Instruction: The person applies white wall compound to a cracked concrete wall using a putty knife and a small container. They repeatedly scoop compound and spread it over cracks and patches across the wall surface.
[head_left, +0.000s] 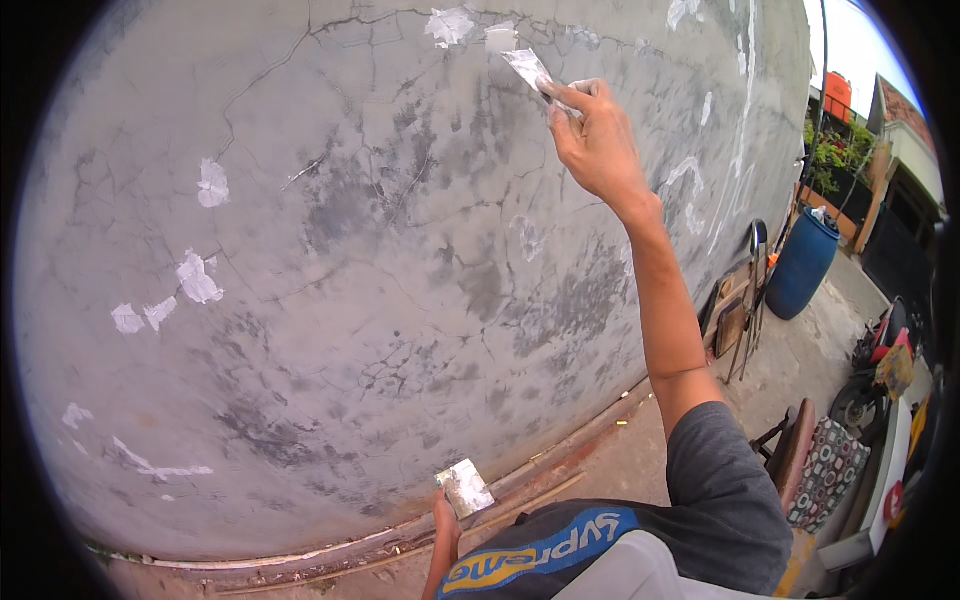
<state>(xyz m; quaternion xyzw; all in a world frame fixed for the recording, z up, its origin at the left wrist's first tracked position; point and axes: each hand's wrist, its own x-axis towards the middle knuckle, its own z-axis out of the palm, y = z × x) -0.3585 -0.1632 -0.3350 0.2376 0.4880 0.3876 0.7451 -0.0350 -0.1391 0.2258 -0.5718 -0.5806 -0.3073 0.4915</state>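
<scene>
Many white patches point(200, 277) dot the gray, cracked wall point(130, 400). Low down, the left hand point(447, 517) holds a small square board point(467, 489) smeared with white, fingers closed on its edge. Up high, a pale square patch point(500, 39) sits just beside a flat scraper point(525, 68) — the right hand point(597, 138) pinches the scraper tight by one end. Far right stands a blue barrel point(803, 264).

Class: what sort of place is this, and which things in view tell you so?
Probably an outdoor lane or yard in a residential area: open sky shows at upper right, a blue barrel stands near the cracked grey wall, and a motorcycle is nearby.
</scene>
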